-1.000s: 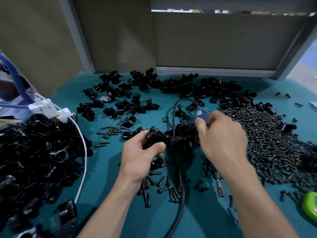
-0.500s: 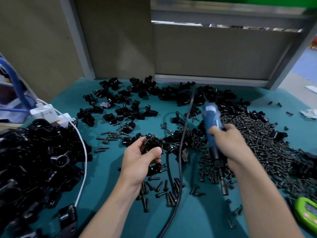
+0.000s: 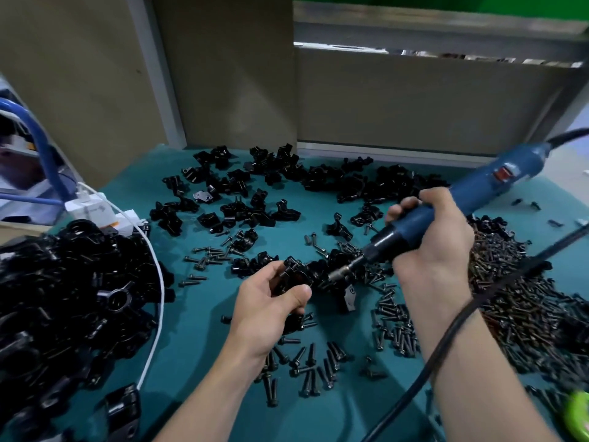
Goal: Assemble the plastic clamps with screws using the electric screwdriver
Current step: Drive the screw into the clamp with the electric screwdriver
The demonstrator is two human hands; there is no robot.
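Note:
My left hand (image 3: 266, 309) grips a black plastic clamp (image 3: 294, 274) just above the teal table top (image 3: 191, 362). My right hand (image 3: 430, 250) holds the blue electric screwdriver (image 3: 471, 196) by its lower body, tilted low with the tail up to the right. Its metal bit (image 3: 342, 272) points left and meets the right side of the clamp. The screw at the tip is hidden. Loose black screws (image 3: 306, 362) lie below the hands, and a large heap of screws (image 3: 526, 298) spreads on the right.
A big pile of black clamps (image 3: 63, 307) fills the left, crossed by a white cable (image 3: 159, 282). Several loose clamp parts (image 3: 248, 202) lie across the back. The screwdriver's black cord (image 3: 446, 339) crosses my right forearm. A green object (image 3: 578, 416) sits at the bottom right.
My right hand has swung the screwdriver from upright with its tip down to a low tilt, tail up to the right, bringing the bit to the clamp. The left hand keeps its hold.

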